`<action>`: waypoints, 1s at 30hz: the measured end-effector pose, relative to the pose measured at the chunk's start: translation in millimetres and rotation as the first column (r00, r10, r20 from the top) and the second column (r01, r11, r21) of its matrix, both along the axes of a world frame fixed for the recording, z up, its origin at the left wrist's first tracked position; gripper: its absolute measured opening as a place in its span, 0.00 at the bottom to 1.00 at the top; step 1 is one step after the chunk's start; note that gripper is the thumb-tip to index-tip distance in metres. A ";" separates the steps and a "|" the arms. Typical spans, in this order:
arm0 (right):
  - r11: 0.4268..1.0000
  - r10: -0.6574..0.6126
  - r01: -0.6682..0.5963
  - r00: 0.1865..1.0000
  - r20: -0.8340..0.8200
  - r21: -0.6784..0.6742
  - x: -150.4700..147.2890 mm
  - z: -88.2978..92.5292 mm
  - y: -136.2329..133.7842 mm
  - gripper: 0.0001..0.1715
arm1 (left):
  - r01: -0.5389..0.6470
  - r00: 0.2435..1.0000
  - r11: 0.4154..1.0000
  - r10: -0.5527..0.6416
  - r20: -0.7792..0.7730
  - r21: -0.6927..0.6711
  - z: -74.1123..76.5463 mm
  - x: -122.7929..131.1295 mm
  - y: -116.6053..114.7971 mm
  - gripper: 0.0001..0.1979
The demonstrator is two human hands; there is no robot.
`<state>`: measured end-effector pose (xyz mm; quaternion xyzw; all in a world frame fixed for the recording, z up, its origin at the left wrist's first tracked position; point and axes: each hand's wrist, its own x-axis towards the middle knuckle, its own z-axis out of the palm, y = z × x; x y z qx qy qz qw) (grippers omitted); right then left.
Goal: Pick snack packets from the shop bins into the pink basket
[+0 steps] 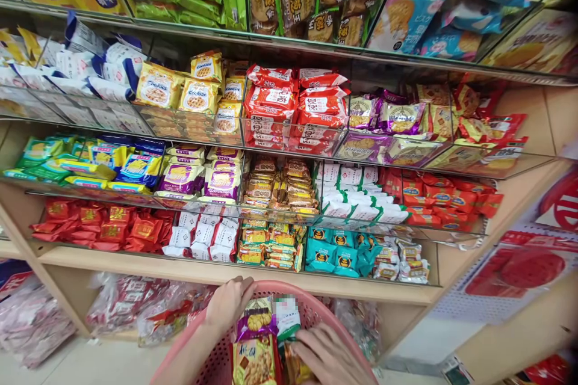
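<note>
My left hand (231, 302) is closed over the far rim of a pink perforated plastic basket (332, 311) at the bottom centre. Inside the basket, my right hand (326, 354) has its fingers curled over a golden-brown snack packet (295, 368), which they partly hide. Next to it lie a purple and cream cookie packet (256, 317), a red-edged biscuit packet (255, 362) and a white and green packet (287, 316). The basket's near side is cut off by the frame.
Wooden shelves (135, 260) with clear dividers rise ahead, filled with wrapped snacks. Red packets (108, 225), teal packets (336, 252) and white-green packets (361, 201) sit in the lower rows. Plastic bags of goods (130, 307) lie beneath. A white pegboard (478, 289) stands at right.
</note>
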<state>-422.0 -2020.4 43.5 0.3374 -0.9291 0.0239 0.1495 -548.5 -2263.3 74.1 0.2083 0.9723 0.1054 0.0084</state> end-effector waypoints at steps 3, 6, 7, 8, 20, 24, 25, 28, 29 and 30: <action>1.000 0.022 -0.022 0.997 -0.076 0.004 3.1 8.7 -0.5 0.28 | 0.006 1.000 1.000 -0.006 -0.009 0.001 1.4 0.6 -0.1 0.22; 0.999 0.041 -0.039 0.990 -0.134 0.015 7.6 24.8 -1.0 0.27 | 0.002 1.000 1.000 -0.002 -0.028 -0.003 1.3 1.0 -0.2 0.22; 0.999 0.052 -0.049 0.987 -0.150 0.022 8.3 33.1 -1.3 0.27 | 0.002 0.999 1.000 -0.002 -0.033 -0.004 1.0 1.0 -0.2 0.23; 0.997 0.070 -0.066 0.983 -0.170 0.026 7.8 43.3 -1.8 0.28 | 0.003 0.999 1.000 -0.003 -0.038 -0.004 0.5 1.1 -0.2 0.23; 0.988 -0.027 0.091 0.899 -0.436 0.126 -162.9 251.1 -47.8 0.15 | 0.001 0.998 1.000 0.001 -0.065 0.026 -5.5 -0.7 -4.6 0.22; 0.947 -0.291 0.316 0.916 -0.275 0.050 -223.6 274.8 -58.9 0.18 | -0.003 0.998 0.999 0.006 -0.065 0.039 -5.2 -0.1 -6.4 0.22; 0.939 -0.325 0.342 0.915 -0.239 0.033 -233.7 275.3 -60.5 0.21 | -0.005 0.998 0.999 0.008 -0.065 0.040 -4.7 0.1 -6.7 0.22; 0.935 -0.347 0.356 0.915 -0.208 0.006 -254.7 271.3 -63.6 0.29 | -0.020 0.998 0.999 0.022 -0.058 0.042 -3.9 0.5 -7.4 0.22; 0.936 -0.344 0.352 0.916 -0.206 -0.001 -259.5 269.5 -64.1 0.31 | -0.024 0.998 0.999 0.026 -0.056 0.041 -4.3 0.5 -7.6 0.22; 0.938 -0.339 0.345 0.918 -0.206 -0.008 -263.6 268.0 -64.6 0.32 | -0.028 0.998 0.999 0.030 -0.057 0.039 -5.0 0.5 -7.6 0.22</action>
